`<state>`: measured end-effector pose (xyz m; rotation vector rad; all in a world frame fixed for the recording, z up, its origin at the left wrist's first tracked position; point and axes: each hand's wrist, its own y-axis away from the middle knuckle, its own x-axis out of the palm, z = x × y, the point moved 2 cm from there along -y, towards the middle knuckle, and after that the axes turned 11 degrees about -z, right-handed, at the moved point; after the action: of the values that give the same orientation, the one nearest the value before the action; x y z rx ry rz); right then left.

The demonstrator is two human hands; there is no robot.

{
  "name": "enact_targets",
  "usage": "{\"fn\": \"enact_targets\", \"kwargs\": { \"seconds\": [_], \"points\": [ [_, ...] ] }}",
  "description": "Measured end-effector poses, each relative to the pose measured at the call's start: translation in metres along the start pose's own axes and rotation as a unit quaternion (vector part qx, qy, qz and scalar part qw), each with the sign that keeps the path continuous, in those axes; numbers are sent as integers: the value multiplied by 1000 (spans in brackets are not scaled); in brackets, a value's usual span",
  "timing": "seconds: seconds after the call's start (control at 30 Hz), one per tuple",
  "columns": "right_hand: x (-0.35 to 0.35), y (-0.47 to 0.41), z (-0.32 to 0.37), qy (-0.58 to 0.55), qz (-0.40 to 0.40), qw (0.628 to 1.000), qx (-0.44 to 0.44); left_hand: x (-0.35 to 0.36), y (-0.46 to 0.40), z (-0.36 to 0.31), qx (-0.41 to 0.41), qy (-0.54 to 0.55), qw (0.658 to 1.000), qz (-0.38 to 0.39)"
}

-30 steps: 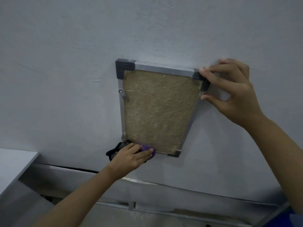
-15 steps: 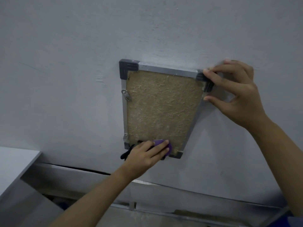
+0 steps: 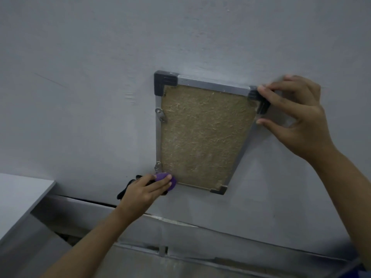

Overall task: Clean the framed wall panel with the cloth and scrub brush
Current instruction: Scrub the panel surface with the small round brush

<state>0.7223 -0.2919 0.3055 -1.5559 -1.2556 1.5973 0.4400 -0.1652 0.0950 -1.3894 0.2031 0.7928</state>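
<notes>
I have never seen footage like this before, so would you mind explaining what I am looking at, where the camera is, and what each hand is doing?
There is no machine here: a person wears a wide-angle camera on the head, so you see their own two bare arms reaching to a grey wall.

On the wall hangs a framed panel: a metal frame with dark plastic corners around a rough, brownish fibrous sheet.

The right hand steadies the frame at its upper right corner, fingers on that corner piece.

The left hand grips a purple scrub brush, pressed at the panel's lower left corner. Something black shows behind that hand; I cannot tell what it is.

A pale flat surface, perhaps a table, shows at lower left.
</notes>
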Motion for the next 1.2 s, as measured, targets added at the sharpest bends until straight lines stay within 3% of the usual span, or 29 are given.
{"fn": "enact_targets", "kwargs": {
  "seconds": [0.23, 0.4, 0.63, 0.8, 0.93, 1.1, 1.2],
  "points": [
    [-1, -1, 1, 3, 2, 1000, 2, -14, -16, 10, -99, -18, 989, -109],
    [3, 2, 7, 8, -16, 1000, 8, 3, -16, -1, -142, -4, 982, -122],
    [11, 9, 13, 34, -34, 999, 9, 6, 9, -17, -90, 43, 995, -5],
    [11, 9, 12, 43, -33, 998, 9, -8, -18, -17, -82, 36, 991, -98],
    [14, 10, 11, 63, -26, 998, 5, 3, -39, -15, -95, 18, 987, -127],
    [16, 11, 12, 68, -24, 997, 8, 21, -11, -24, -50, 42, 997, -43],
    [14, 11, 11, 65, -25, 998, 0, 17, 3, -27, -77, 77, 994, 10]
  ]
}}
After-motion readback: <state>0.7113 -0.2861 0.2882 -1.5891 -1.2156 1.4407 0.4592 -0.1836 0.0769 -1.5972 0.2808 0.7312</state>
